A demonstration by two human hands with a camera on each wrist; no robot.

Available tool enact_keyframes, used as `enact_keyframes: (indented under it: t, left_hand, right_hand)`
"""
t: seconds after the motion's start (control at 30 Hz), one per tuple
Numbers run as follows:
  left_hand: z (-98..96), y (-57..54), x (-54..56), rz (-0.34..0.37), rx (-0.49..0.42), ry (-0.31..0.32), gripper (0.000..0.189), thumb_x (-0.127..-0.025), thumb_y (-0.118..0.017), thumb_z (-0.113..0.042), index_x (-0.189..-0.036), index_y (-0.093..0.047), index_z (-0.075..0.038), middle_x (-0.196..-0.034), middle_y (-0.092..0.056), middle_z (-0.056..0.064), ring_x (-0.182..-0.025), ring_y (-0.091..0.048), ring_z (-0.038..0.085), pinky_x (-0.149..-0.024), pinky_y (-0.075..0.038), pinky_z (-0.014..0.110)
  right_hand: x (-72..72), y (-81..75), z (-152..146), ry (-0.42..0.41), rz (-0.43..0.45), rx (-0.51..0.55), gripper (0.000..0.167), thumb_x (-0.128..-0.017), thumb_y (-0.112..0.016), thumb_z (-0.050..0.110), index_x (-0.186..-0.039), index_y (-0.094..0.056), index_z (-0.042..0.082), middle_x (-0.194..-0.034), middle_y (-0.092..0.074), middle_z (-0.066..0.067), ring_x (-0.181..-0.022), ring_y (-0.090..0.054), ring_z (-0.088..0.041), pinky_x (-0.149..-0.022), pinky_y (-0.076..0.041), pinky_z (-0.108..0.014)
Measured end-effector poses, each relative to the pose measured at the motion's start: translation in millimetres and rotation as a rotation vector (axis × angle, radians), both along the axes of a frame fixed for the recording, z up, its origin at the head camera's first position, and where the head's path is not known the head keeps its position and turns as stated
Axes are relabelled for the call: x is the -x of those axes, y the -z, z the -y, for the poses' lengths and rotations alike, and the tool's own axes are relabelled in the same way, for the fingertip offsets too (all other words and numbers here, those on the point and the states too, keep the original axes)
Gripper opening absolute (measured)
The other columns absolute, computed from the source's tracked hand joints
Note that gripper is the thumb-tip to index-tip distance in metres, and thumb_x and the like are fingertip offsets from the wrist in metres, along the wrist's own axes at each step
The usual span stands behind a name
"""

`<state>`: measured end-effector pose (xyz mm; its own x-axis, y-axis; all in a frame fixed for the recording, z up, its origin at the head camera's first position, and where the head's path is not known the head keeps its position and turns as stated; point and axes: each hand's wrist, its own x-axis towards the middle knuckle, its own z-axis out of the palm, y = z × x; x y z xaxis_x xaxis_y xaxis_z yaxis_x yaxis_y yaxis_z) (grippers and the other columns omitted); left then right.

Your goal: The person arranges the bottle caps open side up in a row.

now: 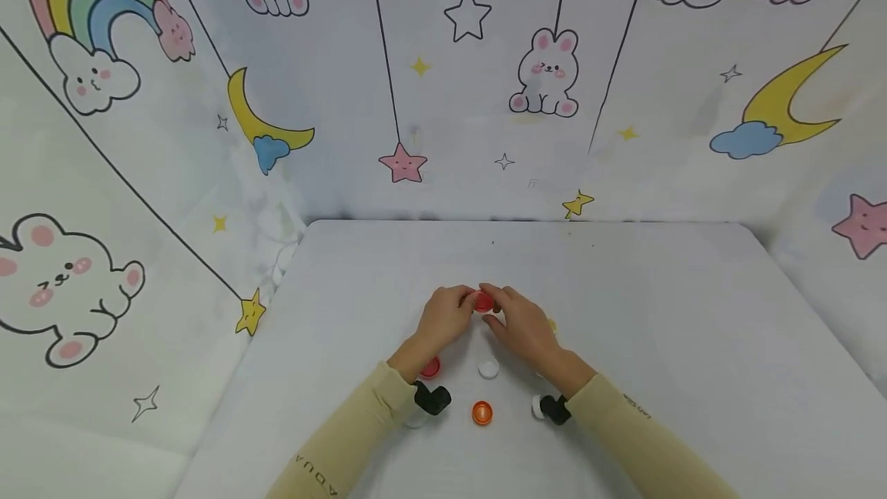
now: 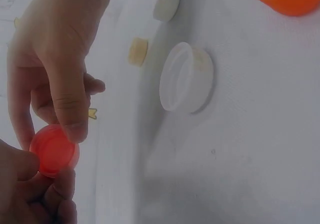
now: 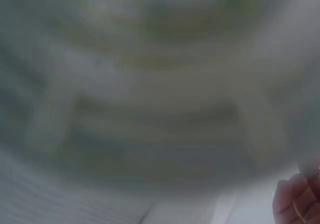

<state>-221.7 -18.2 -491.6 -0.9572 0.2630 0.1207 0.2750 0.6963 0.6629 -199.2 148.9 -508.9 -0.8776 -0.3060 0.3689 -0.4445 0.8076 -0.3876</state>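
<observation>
A red bottle cap [image 1: 483, 301] is held up over the table between both hands, its hollow side showing in the left wrist view. My left hand [image 1: 446, 316] pinches its left edge with thumb and fingers. From the other side my right hand [image 1: 524, 322] grips the rim, thumb and a fingertip touching it. Below the hands lie a white cap [image 1: 488, 368] and an orange cap [image 1: 482, 413]. Another red cap [image 1: 430, 367] is partly covered by the left wrist. In the right wrist view a large blurred round thing [image 3: 165, 99] hides most of the work; only some fingers [image 3: 295, 204] show.
A whitish cap [image 1: 416, 417] lies under the left wrist's black camera, and another white cap [image 1: 537, 406] is beside the right one. Behind the right hand peeks a yellow cap [image 1: 552, 325]. The white table [image 1: 624, 268] meets a cartoon-printed cloth [image 1: 471, 98] at its far edge.
</observation>
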Motion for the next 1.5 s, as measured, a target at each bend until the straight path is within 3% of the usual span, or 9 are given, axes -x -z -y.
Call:
enact_keyframes:
  t: [0.17,0.3,0.57,0.8,0.97,1.13,1.3,1.5]
  left_hand:
    - [1.2,0.6,-1.4,0.051,-0.055,0.002,0.024,-0.097,-0.057,-0.016,-0.117,-0.065,-0.006,-0.075,-0.060,-0.004,-0.069,-0.050,0.012,-0.058,-0.041,0.024]
    - [0.6,-0.3,-4.7,0.039,-0.056,0.007,0.030,-0.089,-0.064,-0.012,-0.117,-0.060,-0.006,-0.078,-0.060,-0.003,-0.074,-0.049,0.013,-0.062,-0.040,0.026]
    - [-0.4,0.9,-7.5,-0.031,0.104,0.038,0.033,-0.084,-0.074,-0.016,-0.113,-0.063,-0.007,-0.083,-0.062,-0.002,-0.080,-0.050,0.016,-0.065,-0.040,0.026]
    - [-1.7,7.5,-6.3,-0.079,0.224,0.052,0.030,-0.084,-0.075,-0.022,-0.109,-0.066,-0.007,-0.083,-0.062,0.000,-0.077,-0.048,0.016,-0.064,-0.040,0.026]
    - [-2.8,11.9,-4.9,-0.116,0.315,0.064,0.026,-0.085,-0.072,-0.024,-0.105,-0.070,-0.008,-0.083,-0.065,0.000,-0.079,-0.050,0.018,-0.068,-0.043,0.028]
    - [-3.1,15.5,-5.4,-0.108,0.384,0.076,0.024,-0.085,-0.070,-0.023,-0.105,-0.072,-0.009,-0.090,-0.068,0.003,-0.083,-0.054,0.022,-0.073,-0.046,0.032]
    - [-3.5,15.7,-9.0,-0.080,0.426,0.084,0.024,-0.086,-0.070,-0.025,-0.104,-0.072,-0.011,-0.094,-0.069,0.004,-0.086,-0.055,0.023,-0.075,-0.046,0.036]
    - [-4.7,15.2,-12.6,-0.106,0.478,0.076,0.025,-0.087,-0.068,-0.029,-0.104,-0.072,-0.012,-0.096,-0.070,0.003,-0.088,-0.056,0.022,-0.075,-0.042,0.037]
  right_hand:
    - [1.0,4.5,-1.3,-0.008,-0.066,0.002,0.057,-0.081,-0.079,0.010,-0.133,-0.057,0.014,-0.088,-0.060,0.000,-0.070,-0.052,-0.010,-0.058,-0.045,-0.023]
    - [0.6,4.1,-1.2,0.010,-0.067,0.000,0.053,-0.081,-0.080,0.012,-0.130,-0.059,0.010,-0.084,-0.059,0.000,-0.068,-0.051,-0.011,-0.058,-0.044,-0.025]
    - [-2.0,3.2,1.3,0.045,0.080,-0.061,0.056,-0.084,-0.078,0.018,-0.134,-0.057,0.005,-0.090,-0.063,-0.004,-0.074,-0.053,-0.014,-0.067,-0.050,-0.028]
    - [-0.5,8.4,1.3,0.032,0.146,-0.043,0.053,-0.086,-0.076,0.019,-0.132,-0.055,0.004,-0.117,-0.067,-0.011,-0.096,-0.065,-0.022,-0.086,-0.054,-0.039]
    - [0.8,7.4,1.9,0.014,0.148,-0.061,0.043,-0.084,-0.077,0.017,-0.122,-0.062,0.005,-0.102,-0.069,-0.007,-0.083,-0.061,-0.019,-0.080,-0.053,-0.038]
    - [1.7,6.7,3.3,0.005,0.151,-0.126,0.032,-0.083,-0.077,0.017,-0.112,-0.068,0.007,-0.085,-0.066,-0.003,-0.073,-0.057,-0.019,-0.072,-0.049,-0.037]
    - [0.4,6.4,4.4,-0.003,0.161,-0.173,0.032,-0.084,-0.077,0.022,-0.110,-0.070,0.007,-0.095,-0.070,-0.007,-0.085,-0.065,-0.024,-0.078,-0.051,-0.043]
    - [0.0,7.5,5.8,-0.006,0.175,-0.200,0.033,-0.084,-0.077,0.026,-0.110,-0.070,0.007,-0.094,-0.070,-0.006,-0.084,-0.064,-0.023,-0.078,-0.050,-0.043]
